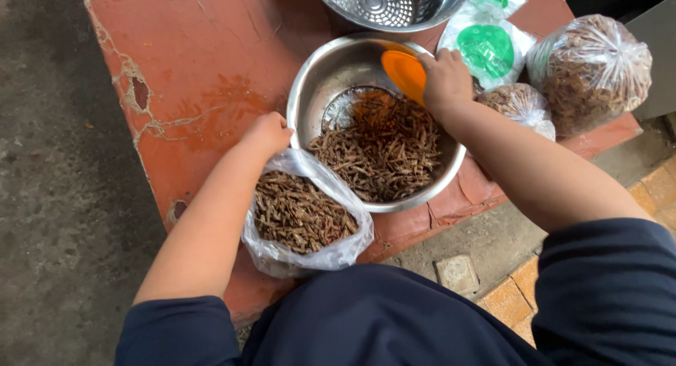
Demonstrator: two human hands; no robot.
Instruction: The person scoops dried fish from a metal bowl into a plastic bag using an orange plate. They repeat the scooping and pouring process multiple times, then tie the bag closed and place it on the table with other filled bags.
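Note:
My left hand (267,134) grips the rim of an open clear plastic bag (331,253) filled with small dried brown fish (299,214), holding it next to a steel bowl (317,77). My right hand (445,78) holds an orange scoop (403,73) tilted inside that bowl, above a heap of the same dried fish (384,151). The bag leans against the bowl's near left side.
All stands on a worn red table (204,63) with cracked paint. A steel colander (391,3) sits behind the bowl. At the right are tied clear bags of dried fish (591,70), a smaller one (521,104), and packets with green lids (486,49). Concrete floor lies left.

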